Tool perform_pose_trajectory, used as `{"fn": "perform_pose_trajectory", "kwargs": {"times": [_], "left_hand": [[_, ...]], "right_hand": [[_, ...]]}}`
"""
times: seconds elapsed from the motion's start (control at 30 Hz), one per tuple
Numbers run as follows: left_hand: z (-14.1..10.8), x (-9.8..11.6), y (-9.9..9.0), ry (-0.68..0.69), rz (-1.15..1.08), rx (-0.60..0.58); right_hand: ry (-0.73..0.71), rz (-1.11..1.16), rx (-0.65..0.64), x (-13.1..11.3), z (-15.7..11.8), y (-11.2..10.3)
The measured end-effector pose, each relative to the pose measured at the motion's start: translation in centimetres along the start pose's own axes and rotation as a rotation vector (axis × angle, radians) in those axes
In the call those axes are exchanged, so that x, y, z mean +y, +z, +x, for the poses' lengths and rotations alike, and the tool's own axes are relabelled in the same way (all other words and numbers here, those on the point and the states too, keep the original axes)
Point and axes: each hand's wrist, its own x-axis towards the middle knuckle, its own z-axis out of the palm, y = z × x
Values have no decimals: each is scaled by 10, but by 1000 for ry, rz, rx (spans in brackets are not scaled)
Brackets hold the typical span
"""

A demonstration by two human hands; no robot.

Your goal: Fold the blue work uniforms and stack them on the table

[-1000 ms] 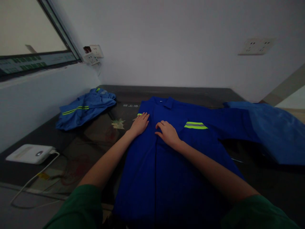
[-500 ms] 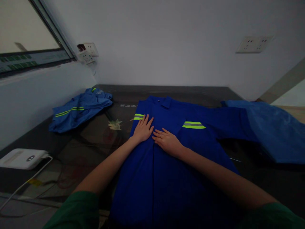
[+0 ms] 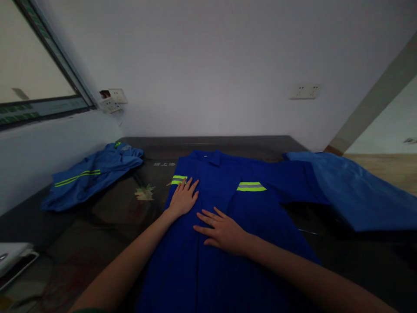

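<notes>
A dark blue work jacket with yellow-green and grey reflective bands lies spread on the dark table, collar away from me. One sleeve stretches out to the right; the left sleeve does not show spread out. My left hand rests flat on the jacket's left chest, fingers spread and tips at the reflective band. Lower and closer to the middle, my right hand lies palm down beside the front opening, its fingers apart. Neither hand grips the cloth.
A crumpled lighter blue garment with yellow stripes lies on the table at left. Folded blue cloth sits at right by the sleeve's end. A white device is at the left edge. Wall sockets are behind.
My right hand has slid down the jacket front, away from my left hand, with fingers more spread. My left hand stays near the band. The camera view has tilted up and shifted right.
</notes>
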Motion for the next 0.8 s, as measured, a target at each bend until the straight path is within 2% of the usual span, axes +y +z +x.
{"fn": "perform_pose_trajectory", "kwargs": {"times": [0.23,0.33,0.47,0.57,0.67,0.8], "left_hand": [[2,3,-4,-3,60,-40],[6,1,-3,-10,67,-60],[12,-5,1,3,62,-57],[19,-7,2,18,73,-60],[26,-8,1,17,100,-91],[39,-12,2,0,101,-105]], "right_hand": [[-9,47,-8,-5,-21,-4],[112,20,59,0,-38,-4],[453,-119,170,32,-68,-2],[636,-208,208,65,-85,-1],[705,-191,184,90,-91,-1],[684,-140,145,107,-85,-7]]}}
